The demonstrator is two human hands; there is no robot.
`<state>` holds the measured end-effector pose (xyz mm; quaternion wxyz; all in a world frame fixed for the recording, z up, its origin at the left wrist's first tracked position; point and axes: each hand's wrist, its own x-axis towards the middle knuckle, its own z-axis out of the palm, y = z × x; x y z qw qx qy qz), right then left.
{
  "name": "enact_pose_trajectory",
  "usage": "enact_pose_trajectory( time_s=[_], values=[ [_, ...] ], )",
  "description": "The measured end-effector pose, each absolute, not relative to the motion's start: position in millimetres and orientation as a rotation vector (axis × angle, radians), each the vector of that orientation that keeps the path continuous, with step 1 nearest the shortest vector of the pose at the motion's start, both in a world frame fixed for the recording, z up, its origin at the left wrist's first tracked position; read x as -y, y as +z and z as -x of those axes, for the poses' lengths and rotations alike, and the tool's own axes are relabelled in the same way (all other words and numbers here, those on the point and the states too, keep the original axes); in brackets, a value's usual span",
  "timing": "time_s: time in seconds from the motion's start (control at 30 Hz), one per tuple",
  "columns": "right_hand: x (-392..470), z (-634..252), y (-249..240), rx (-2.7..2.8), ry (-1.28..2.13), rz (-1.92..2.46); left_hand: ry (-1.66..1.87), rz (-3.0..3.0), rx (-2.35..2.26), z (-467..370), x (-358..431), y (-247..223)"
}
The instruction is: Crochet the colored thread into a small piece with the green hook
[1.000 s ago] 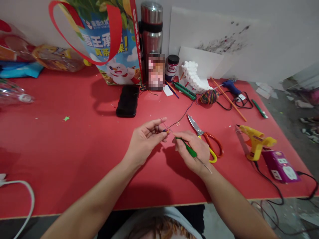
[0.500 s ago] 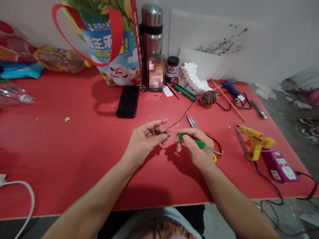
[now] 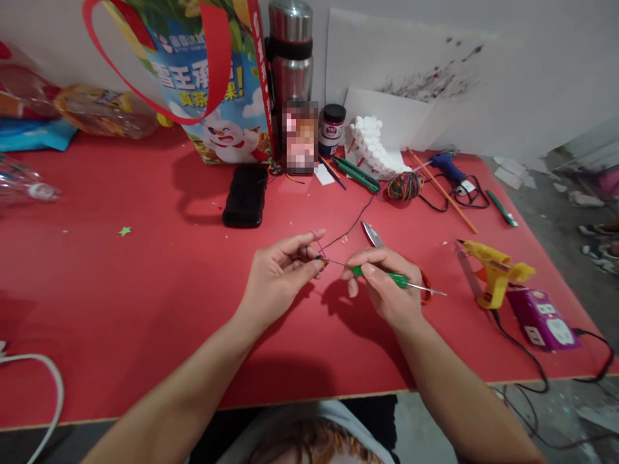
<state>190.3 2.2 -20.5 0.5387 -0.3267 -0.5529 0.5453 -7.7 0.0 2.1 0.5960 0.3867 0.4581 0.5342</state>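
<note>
My left hand point(image 3: 275, 277) pinches a small dark piece of yarn work point(image 3: 320, 258) between thumb and fingers; its details are too small to tell. A strand of yarn point(image 3: 351, 227) loops over the raised index finger and runs back to a multicoloured yarn ball point(image 3: 405, 186). In my right hand point(image 3: 387, 290) is a crochet hook point(image 3: 399, 280) with a green handle, its thin metal shaft pointing left and its tip at the yarn work. Scissors point(image 3: 372, 234) lie under and behind the right hand, partly hidden, with orange-red handles showing.
A black case point(image 3: 245, 196) lies behind my left hand, before a gift bag point(image 3: 227, 122), thermos point(image 3: 291, 58) and phone point(image 3: 300, 138). On the right are a yellow glue gun point(image 3: 498, 274), a purple power socket point(image 3: 544, 319) and cords. A green utility knife point(image 3: 355, 174) lies near the yarn ball.
My right hand and the crochet hook have shifted a little to the right, and the hook lies at a slightly flatter slant. The left hand stays nearly in place. The view has tilted slightly.
</note>
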Motion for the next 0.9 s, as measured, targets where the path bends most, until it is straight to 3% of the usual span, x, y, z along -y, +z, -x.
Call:
enact_pose_trajectory(
  time_s=[0.9],
  values=[
    [4.2, -184.6, -6.0, 1.573, 1.002, 0.987, 1.325, -1.726, -1.299, 7.2, 5.2, -7.3]
  ],
)
